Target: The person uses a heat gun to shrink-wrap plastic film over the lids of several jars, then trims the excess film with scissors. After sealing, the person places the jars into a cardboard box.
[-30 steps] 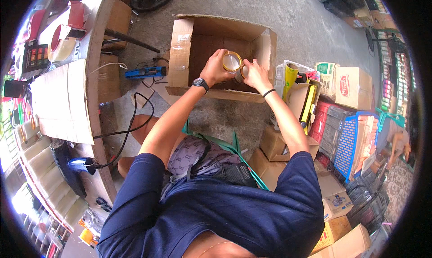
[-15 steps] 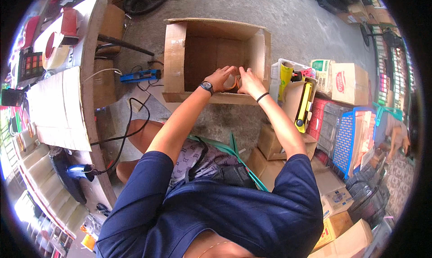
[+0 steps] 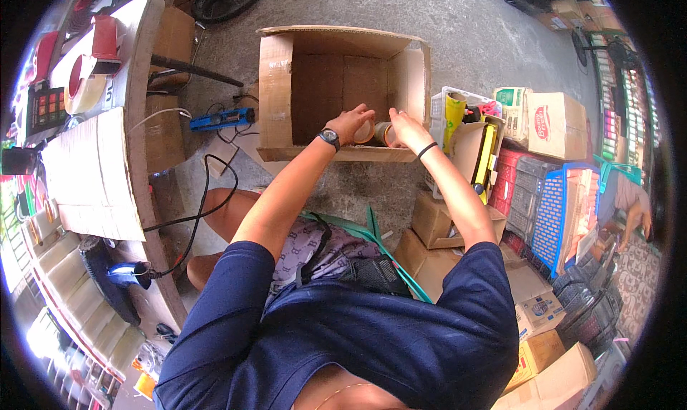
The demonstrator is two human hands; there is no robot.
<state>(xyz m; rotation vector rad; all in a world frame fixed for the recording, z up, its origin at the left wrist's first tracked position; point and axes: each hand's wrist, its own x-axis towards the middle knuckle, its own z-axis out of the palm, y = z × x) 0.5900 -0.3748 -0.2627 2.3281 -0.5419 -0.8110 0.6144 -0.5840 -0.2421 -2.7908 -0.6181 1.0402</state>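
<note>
An open cardboard box (image 3: 275, 95) stands on the floor in front of me, its flaps raised. Both my hands reach over its near edge into the near right part. My left hand (image 3: 351, 124) is closed around a round tan-rimmed tape roll (image 3: 365, 132). Beside it, my right hand (image 3: 409, 131) has its fingers curled round a second tape roll (image 3: 387, 134). The two rolls sit close together just inside the near wall. My fingers hide part of each roll.
Right of the box are a crate with a yellow roll (image 3: 454, 115), a yellow-and-black tool (image 3: 485, 158), cartons (image 3: 557, 129) and a blue basket (image 3: 554, 213). On the left stand a table (image 3: 147, 59) and a blue device (image 3: 222, 119) with black cables. Another person sits far right.
My hands have drawn slightly apart, the right one shifting to the right. More of both tape rolls now shows between them. The box has barely moved in view.
</note>
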